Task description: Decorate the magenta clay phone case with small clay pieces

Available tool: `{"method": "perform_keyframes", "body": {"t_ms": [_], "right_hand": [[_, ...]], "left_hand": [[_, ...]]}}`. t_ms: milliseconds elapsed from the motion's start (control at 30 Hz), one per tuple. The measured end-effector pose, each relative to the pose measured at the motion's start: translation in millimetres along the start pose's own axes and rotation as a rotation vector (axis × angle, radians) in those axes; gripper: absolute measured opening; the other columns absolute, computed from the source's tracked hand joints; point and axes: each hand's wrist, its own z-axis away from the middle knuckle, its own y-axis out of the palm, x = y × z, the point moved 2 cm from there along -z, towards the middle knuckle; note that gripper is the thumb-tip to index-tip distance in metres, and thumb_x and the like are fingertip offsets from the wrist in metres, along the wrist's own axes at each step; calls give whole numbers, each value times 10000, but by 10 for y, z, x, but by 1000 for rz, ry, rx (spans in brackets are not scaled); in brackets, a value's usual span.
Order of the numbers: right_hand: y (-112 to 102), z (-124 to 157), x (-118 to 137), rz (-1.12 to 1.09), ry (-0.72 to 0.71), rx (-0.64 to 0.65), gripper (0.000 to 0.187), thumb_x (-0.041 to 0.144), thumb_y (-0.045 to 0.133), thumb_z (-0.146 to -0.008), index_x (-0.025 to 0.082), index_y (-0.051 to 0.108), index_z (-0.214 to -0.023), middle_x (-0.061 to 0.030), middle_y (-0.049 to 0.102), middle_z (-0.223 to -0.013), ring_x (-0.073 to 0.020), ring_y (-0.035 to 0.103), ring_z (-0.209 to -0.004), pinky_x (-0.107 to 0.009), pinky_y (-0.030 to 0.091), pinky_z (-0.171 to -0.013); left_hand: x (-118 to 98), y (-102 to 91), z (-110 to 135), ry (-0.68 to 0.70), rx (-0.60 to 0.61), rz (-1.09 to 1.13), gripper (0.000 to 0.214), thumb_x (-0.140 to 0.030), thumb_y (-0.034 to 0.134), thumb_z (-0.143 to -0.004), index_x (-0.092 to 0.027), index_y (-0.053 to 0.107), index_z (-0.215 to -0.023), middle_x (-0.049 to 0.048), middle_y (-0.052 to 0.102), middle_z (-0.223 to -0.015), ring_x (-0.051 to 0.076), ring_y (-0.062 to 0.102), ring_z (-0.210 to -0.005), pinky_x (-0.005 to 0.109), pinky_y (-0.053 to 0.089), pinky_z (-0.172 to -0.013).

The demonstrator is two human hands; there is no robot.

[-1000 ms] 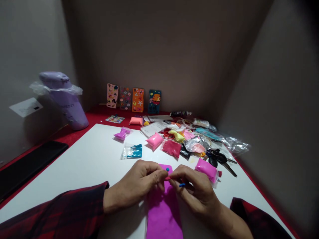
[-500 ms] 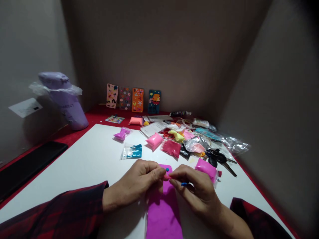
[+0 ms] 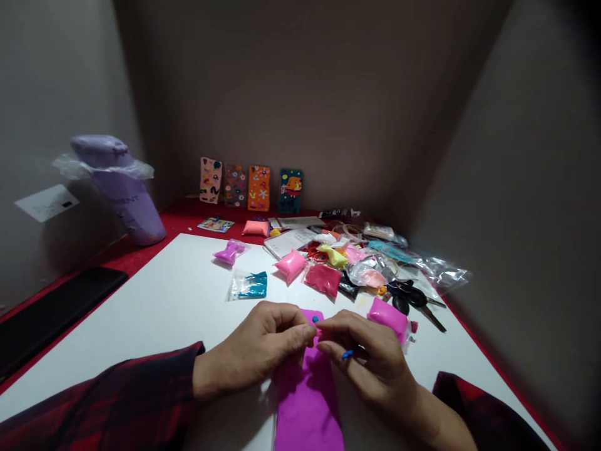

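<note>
My left hand (image 3: 263,341) is closed in a pinch, its thumb and index finger at the upper part of a magenta clay-covered slab (image 3: 307,401), which looks like a phone case. Opposite it, my right hand (image 3: 373,354) pinches at the same spot, the fingertips of both hands nearly meeting. A bit of pink clay between them is mostly hidden by the fingers. A small blue piece (image 3: 347,355) pokes out between my right fingers; its kind is unclear. Just beyond the fingertips, a blue clay dot (image 3: 315,319) sits on the slab near its top end.
Bags of pink clay (image 3: 291,266), red clay (image 3: 322,279) and teal clay (image 3: 248,285) lie ahead. Black-handled scissors (image 3: 410,294) rest at right beside a magenta clay bag (image 3: 389,319). Decorated phone cases (image 3: 259,188) stand against the back wall. A purple bottle (image 3: 126,194) stands left.
My fingertips have drawn closer together and now cover most of the pink clay that showed between them. The blue piece in my right hand has shifted slightly downward.
</note>
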Motion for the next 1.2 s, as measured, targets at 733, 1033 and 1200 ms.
{"method": "perform_keyframes", "body": {"t_ms": [733, 1033, 1200], "right_hand": [[-17, 3, -1, 5, 29, -9, 111, 134, 584, -845, 163, 636, -939, -34, 616, -701, -138, 552, -583, -244, 434, -523], [-4, -9, -6, 23, 22, 6, 101, 108, 564, -854, 154, 643, -896, -30, 603, -676, -134, 546, -580, -242, 422, -527], [-1, 8, 9, 10, 29, -1, 112, 98, 558, -847, 167, 631, -896, -21, 602, -684, -126, 543, -575, -233, 416, -521]], "left_hand": [[41, -4, -47, -185, -41, 214, 369, -468, 709, -708, -128, 574, -656, -19, 598, -460, 50, 463, -284, 136, 324, -290], [55, -24, -57, -145, -12, 260, 368, -451, 751, -678, -110, 616, -708, -2, 625, -502, 71, 529, -337, 144, 396, -323], [38, -10, -53, -134, -4, 268, 381, -469, 724, -703, -110, 604, -668, 5, 620, -500, 78, 531, -339, 151, 403, -320]]}}
